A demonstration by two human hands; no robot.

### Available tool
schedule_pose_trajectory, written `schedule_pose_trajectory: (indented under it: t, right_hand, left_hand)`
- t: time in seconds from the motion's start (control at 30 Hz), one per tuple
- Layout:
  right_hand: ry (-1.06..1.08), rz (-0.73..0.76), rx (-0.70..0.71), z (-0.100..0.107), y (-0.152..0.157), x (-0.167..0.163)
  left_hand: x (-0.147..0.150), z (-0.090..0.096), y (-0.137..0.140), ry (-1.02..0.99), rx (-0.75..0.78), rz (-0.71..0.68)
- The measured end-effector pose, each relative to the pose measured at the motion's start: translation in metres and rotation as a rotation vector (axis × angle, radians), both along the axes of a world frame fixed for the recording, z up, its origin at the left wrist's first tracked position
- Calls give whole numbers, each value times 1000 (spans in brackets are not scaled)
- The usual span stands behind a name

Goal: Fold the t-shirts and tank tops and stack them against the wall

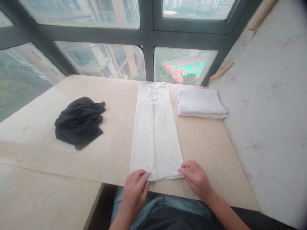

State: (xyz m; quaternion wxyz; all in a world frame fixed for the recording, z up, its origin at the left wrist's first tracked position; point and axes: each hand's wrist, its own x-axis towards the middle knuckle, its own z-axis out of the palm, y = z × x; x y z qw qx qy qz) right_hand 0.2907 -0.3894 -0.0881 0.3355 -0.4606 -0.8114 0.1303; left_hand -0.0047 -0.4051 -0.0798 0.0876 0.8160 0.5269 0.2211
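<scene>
- Plainly, the white garment [144,134] lies flat on the pale tabletop [115,153], straight in front of the person, in a long narrow shape.
- Its long axis runs away from the body: the neckline [153,92] points to the window frame [149,64], and the hem [165,178] faces the person, just back from the table's near edge.
- From the fingers, then, nearly all of the cloth stretches forward; both hands are at the near end and well apart from the neckline.
- The left hand [136,188] covers the near left corner, its fingers curled and thumb drawn close, seeming to pinch the hem; the exact hold beneath is hidden.
- The right hand [197,179] comes in from the side, thumb and forefinger almost meeting on the near right corner.
- Of the two, the left hand's fingertips reach nearer the middle of the hem.
- Beyond the garment's right edge sits a folded white cloth [199,102]; well apart on the left lies a crumpled black cloth [78,123].
</scene>
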Motion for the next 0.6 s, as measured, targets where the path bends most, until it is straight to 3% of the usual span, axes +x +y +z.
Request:
schedule_pose_trajectory:
  t: [0.13,0.4,0.6]
  right_hand:
    - [-94,-42,-19,1,-6,-4]
    - [-102,-68,30,0,-3,-56]
    - [-71,40,3,5,-1,-58]
  left_hand:
    - [2,1,1,21,4,-34]
    - [15,1,1,20,0,-84]
    - [16,1,0,-21,-6,-81]
